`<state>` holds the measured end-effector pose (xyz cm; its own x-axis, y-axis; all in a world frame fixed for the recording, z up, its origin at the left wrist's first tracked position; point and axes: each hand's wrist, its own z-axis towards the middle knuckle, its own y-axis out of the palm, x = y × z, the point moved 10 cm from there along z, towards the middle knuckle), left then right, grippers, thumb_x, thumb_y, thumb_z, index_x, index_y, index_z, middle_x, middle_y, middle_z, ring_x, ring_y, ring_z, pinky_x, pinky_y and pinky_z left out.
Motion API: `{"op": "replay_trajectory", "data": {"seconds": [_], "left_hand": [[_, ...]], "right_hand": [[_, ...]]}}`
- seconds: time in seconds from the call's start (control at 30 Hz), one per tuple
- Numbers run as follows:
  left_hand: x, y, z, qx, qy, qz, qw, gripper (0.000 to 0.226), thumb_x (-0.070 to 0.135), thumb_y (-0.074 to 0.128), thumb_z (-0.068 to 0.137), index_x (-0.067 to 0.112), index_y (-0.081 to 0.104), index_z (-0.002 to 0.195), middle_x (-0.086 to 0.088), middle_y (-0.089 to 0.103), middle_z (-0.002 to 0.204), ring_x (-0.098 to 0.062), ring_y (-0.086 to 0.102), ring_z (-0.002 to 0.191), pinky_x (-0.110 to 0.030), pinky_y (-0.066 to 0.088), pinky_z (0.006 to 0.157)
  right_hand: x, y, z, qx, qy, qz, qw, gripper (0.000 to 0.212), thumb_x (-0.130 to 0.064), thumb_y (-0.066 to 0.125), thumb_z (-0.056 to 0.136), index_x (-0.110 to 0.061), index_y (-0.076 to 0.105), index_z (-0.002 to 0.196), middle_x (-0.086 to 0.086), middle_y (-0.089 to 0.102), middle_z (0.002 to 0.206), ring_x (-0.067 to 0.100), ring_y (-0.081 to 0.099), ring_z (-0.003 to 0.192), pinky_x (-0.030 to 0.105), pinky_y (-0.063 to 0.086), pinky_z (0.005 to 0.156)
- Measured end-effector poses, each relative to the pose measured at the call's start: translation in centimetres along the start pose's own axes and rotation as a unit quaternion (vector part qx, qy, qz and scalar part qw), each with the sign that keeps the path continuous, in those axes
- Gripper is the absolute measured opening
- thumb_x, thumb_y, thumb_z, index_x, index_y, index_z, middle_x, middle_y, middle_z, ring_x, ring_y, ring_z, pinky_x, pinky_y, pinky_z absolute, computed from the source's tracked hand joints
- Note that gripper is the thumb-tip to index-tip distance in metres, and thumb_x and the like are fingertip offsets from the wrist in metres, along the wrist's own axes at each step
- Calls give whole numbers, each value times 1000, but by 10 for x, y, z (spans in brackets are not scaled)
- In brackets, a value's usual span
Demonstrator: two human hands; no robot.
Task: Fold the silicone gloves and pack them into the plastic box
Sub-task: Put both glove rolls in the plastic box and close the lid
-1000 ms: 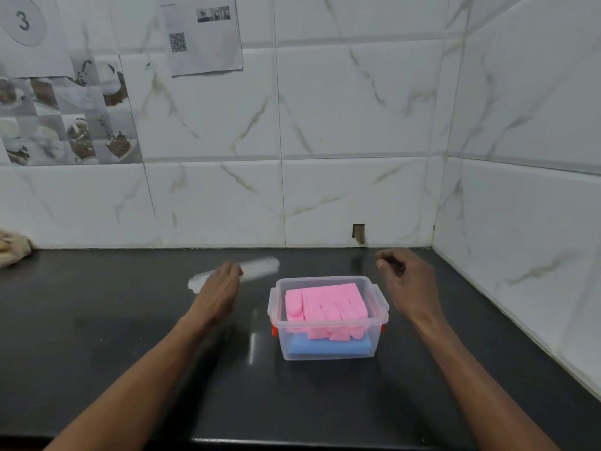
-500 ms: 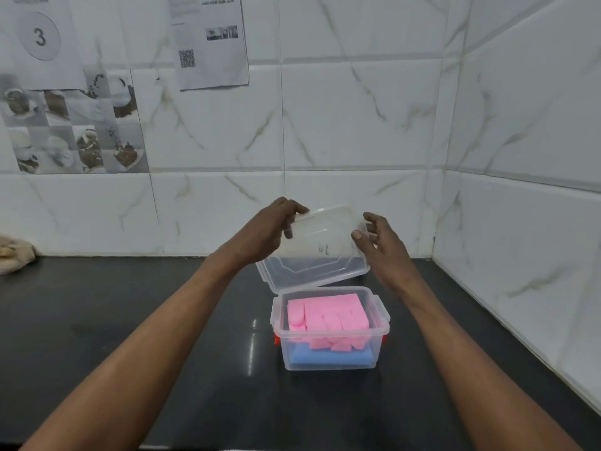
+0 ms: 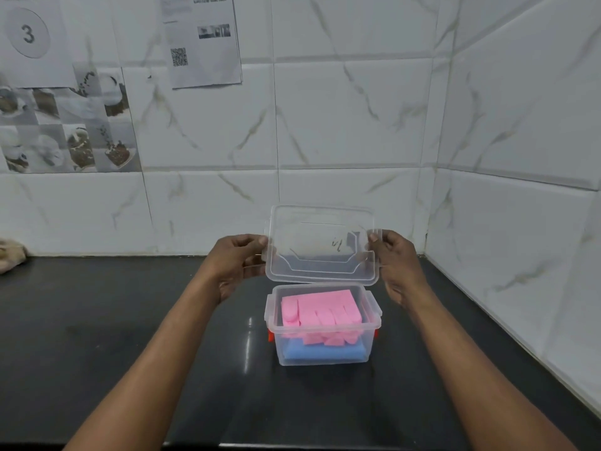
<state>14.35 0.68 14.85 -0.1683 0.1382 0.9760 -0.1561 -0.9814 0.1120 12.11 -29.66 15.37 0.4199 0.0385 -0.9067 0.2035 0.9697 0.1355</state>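
While my two forearms reach up from the bottom edge of the frame, they meet over a dark countertop (image 3: 130, 320) at centre. Nearest to me on that counter sits the clear plastic box (image 3: 323, 353), open at the top, with small red clips at its left and right sides. Inside it, a folded blue glove (image 3: 322, 350) lies at the bottom and a folded pink glove (image 3: 320, 309) rests on top of it, finger shapes pointing toward me.

Just above and behind the box, I hold the clear lid (image 3: 320, 244) in the air, tilted so its underside faces me, its lower edge close over the box's back rim. My left hand (image 3: 234, 265) pinches the lid's left edge, fingers curled around it. My right hand (image 3: 395, 262) grips the right edge the same way, thumb on the near face.

Nothing lies between lid and box. Beyond, white marbled tiles (image 3: 357, 125) cover the back wall and the right wall. At upper left hang a printed sheet (image 3: 203, 40) with a QR code and a sign showing the number 3 (image 3: 28, 33). A beige cloth (image 3: 11, 257) peeks in at the left edge.
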Motion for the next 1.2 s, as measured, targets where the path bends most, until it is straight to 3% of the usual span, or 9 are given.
{"op": "replay_trajectory", "data": {"seconds": [0.1, 0.17, 0.23, 0.37, 0.5, 0.67, 0.83, 0.93, 1.2], "left_hand": [[-2, -3, 1, 23, -11, 13, 1000, 10, 4, 64, 90, -3, 70, 92, -13, 69, 74, -20, 68, 60, -34, 62, 63], [-7, -2, 0, 44, -39, 58, 997, 10, -1, 63, 90, -4, 69, 82, -12, 69, 64, -18, 67, 51, -31, 60, 54], [-15, -2, -2, 69, -63, 103, 990, 18, 2, 64, 90, -6, 66, 74, -10, 67, 54, -18, 66, 46, -30, 58, 50], [-29, -7, -11, 111, -67, 244, 961, 37, 23, 78, 81, -12, 66, 77, -18, 66, 60, -24, 65, 46, -32, 57, 49], [-37, -6, -20, 135, -84, 409, 899, 32, 26, 76, 76, -5, 69, 72, -14, 70, 58, -25, 69, 48, -39, 63, 61], [-38, -3, -24, 156, -99, 477, 859, 25, 26, 72, 77, 4, 63, 72, -13, 72, 62, -25, 71, 51, -39, 63, 69], [-62, -9, -25, 149, -131, 373, 906, 28, 22, 75, 79, -4, 63, 82, -16, 70, 69, -30, 71, 55, -42, 63, 59], [-83, -11, -24, 116, -164, 283, 938, 30, 22, 72, 85, -6, 63, 81, -15, 63, 63, -23, 63, 45, -33, 58, 50], [-89, -14, -20, 109, -142, 279, 943, 26, 20, 55, 96, 0, 59, 80, -19, 55, 73, -25, 52, 63, -36, 45, 59]], "right_hand": [[1, -14, -4, 39, -8, -100, 994, 15, -27, 67, 90, -13, 71, 88, -3, 71, 78, 13, 65, 70, 32, 52, 68], [2, -18, -7, 47, -11, -211, 976, 37, -28, 69, 87, -16, 54, 57, -14, 48, 46, 4, 42, 43, 27, 35, 49], [9, -18, -8, 44, 10, -307, 951, 53, -27, 70, 86, -16, 34, 47, -8, 27, 39, 8, 22, 36, 26, 19, 44], [26, -10, -11, 14, 49, -454, 889, 51, -31, 65, 89, -12, 38, 51, 0, 36, 46, 13, 32, 41, 26, 22, 42], [37, -7, -17, 26, 72, -515, 854, 41, -34, 60, 90, -13, 42, 60, 4, 49, 63, 20, 48, 56, 26, 26, 45], [45, -8, -25, 36, 72, -547, 833, 38, -29, 59, 91, -14, 44, 61, 2, 49, 61, 16, 45, 53, 24, 29, 45], [50, -14, -30, 34, 104, -546, 830, 40, -35, 59, 92, -13, 48, 61, 2, 51, 60, 14, 46, 50, 24, 28, 44], [56, -16, -32, 30, 127, -532, 837, 42, -38, 57, 93, -13, 47, 62, 2, 52, 62, 14, 47, 52, 24, 26, 44], [74, 4, -31, 0, 141, -512, 847, 36, -38, 50, 97, -9, 53, 77, 7, 60, 79, 20, 54, 66, 26, 34, 49]]}}
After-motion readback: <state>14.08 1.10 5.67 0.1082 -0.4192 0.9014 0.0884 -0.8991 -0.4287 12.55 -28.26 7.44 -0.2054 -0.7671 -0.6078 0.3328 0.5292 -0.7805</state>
